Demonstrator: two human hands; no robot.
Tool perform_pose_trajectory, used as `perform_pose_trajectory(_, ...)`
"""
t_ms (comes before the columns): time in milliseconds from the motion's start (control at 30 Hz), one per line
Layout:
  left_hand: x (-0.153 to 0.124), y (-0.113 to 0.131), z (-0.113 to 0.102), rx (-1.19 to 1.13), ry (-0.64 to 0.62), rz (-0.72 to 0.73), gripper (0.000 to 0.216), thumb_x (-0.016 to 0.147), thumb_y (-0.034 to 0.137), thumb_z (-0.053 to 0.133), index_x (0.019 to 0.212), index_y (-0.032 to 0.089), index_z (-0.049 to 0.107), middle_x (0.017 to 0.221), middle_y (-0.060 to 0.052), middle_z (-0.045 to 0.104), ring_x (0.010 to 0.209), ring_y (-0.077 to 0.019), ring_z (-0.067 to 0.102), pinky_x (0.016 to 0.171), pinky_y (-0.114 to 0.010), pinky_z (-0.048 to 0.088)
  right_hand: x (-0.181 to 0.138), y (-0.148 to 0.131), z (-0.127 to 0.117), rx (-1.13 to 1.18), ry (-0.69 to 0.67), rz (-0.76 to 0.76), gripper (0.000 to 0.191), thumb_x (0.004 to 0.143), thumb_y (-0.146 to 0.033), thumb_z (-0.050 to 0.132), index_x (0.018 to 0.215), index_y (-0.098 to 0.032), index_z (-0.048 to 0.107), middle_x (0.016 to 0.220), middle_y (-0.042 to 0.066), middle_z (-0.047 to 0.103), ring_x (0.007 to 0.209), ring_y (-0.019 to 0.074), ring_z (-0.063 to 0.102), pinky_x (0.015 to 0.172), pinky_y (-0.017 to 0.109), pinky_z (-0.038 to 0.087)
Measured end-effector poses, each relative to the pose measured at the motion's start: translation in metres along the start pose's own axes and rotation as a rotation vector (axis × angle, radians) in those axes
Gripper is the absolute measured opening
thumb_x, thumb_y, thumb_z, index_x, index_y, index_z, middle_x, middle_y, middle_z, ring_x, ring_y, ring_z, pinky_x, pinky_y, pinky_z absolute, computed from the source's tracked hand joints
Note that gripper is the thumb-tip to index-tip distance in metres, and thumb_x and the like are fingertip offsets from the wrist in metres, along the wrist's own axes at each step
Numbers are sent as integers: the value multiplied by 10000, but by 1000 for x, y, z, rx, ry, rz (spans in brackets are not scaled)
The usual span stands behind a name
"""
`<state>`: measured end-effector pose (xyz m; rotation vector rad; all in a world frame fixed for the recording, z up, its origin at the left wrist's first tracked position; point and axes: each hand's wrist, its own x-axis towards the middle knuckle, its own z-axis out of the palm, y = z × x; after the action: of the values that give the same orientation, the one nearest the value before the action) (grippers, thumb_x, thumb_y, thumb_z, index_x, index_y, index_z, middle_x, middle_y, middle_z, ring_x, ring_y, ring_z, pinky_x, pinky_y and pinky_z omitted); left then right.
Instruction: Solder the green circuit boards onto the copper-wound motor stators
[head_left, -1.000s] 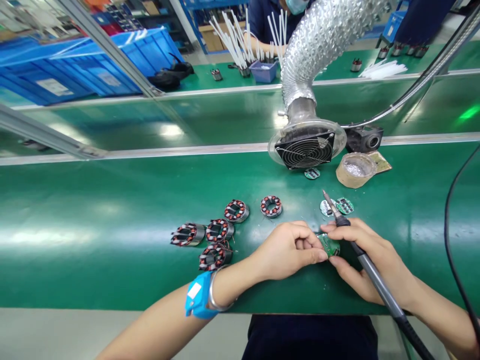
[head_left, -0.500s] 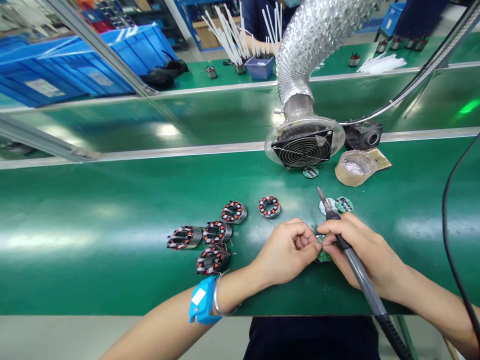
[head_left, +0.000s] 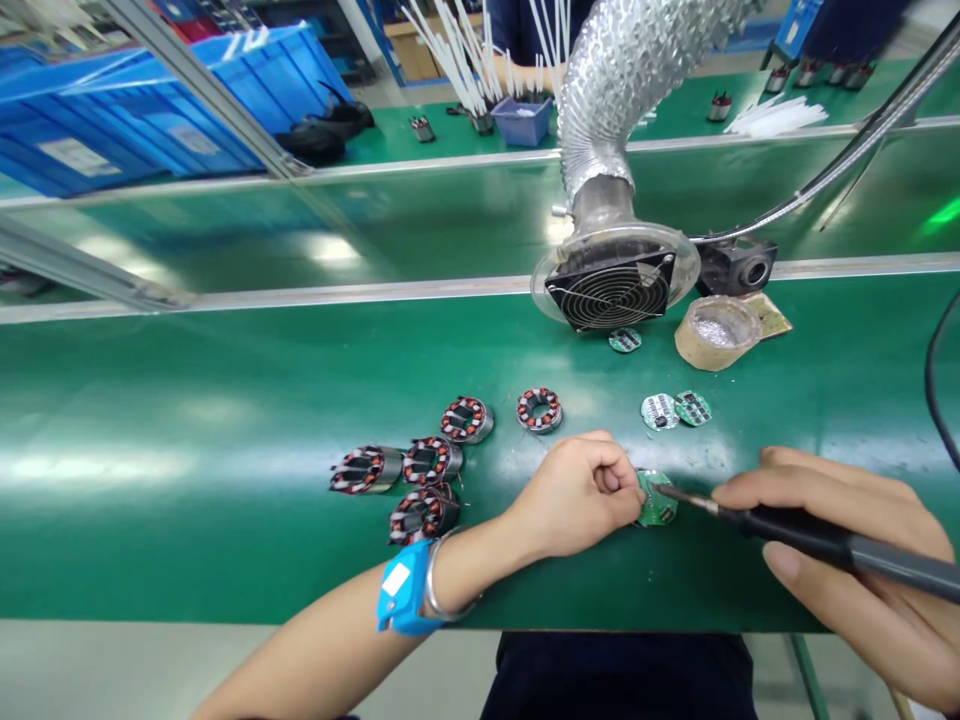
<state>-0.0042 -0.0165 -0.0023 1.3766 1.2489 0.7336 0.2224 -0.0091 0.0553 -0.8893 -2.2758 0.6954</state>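
My left hand [head_left: 581, 495] has its fingers closed in a pinch at the left edge of a round green circuit board [head_left: 660, 500] on the bench; any small part between the fingertips is hidden. A blue wrist strap [head_left: 409, 590] is on that arm. My right hand [head_left: 840, 540] grips a soldering iron [head_left: 799, 530] like a pen, its tip over the board's upper part; whether it touches cannot be made out. Farther back lie a whitish round board [head_left: 660, 411] and a green one [head_left: 693, 408], their edges meeting. A wire-wound motor stator [head_left: 538, 411] stands left of them.
Several more stators [head_left: 427, 461] are grouped on the left of the green bench [head_left: 225, 480]. A fume extractor [head_left: 615, 290] hangs behind the boards, beside a tub of solder scraps [head_left: 716, 335]. Another round board [head_left: 625, 341] lies beneath it. Blue crates [head_left: 150, 130] stand beyond.
My right hand has moved right, away from my left fingers, and the soldering iron has swung down so its tip is at the board. My left hand has stayed in place.
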Motion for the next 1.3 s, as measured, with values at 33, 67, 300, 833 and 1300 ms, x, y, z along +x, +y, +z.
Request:
perform_pose_trajectory(33, 0, 0, 0, 12, 0, 1, 84, 653, 78, 634, 595, 136, 622, 674, 25, 517, 525, -50, 458, 473, -165, 374, 2, 0, 0, 21, -13, 22, 242, 838, -129, 486, 991, -243, 636, 748, 14, 626, 610, 157, 590, 491, 270, 446)
perform_pose_trajectory(67, 0, 1, 0, 21, 1, 3, 86, 651, 75, 632, 592, 136, 619, 672, 25, 517, 529, -51, 460, 476, -165, 375, 3, 1, 0, 45, -27, 41, 233, 831, -130, 478, 962, -249, 630, 731, 5, 616, 592, 153, 583, 482, 270, 435)
perform_pose_trajectory(300, -2, 5, 1, 78, 24, 10, 90, 645, 67, 614, 588, 136, 603, 661, 27, 509, 530, -55, 467, 491, -172, 380, 9, 2, 2, 175, -107, 73, 229, 801, -133, 468, 936, -245, 615, 650, -23, 534, 513, 115, 507, 450, 254, 364)
perform_pose_trajectory(833, -4, 4, 5, 188, 81, 78, 99, 645, 87, 602, 569, 143, 572, 628, 26, 497, 519, -61, 448, 487, -186, 350, 4, 2, -5, 117, -64, 99, 214, 825, -154, 460, 914, -260, 624, 659, 2, 550, 527, 150, 535, 446, 293, 394)
perform_pose_trajectory(1300, -22, -5, 6, 173, 56, 112, 272, 667, 187, 674, 903, 185, 538, 885, 4, 479, 633, -94, 535, 538, -233, 481, 6, 34, 37, 42, -203, -270, 320, 876, -50, 562, 1143, -223, 593, 1071, 67, 694, 1056, 212, 637, 952, 382, 508)
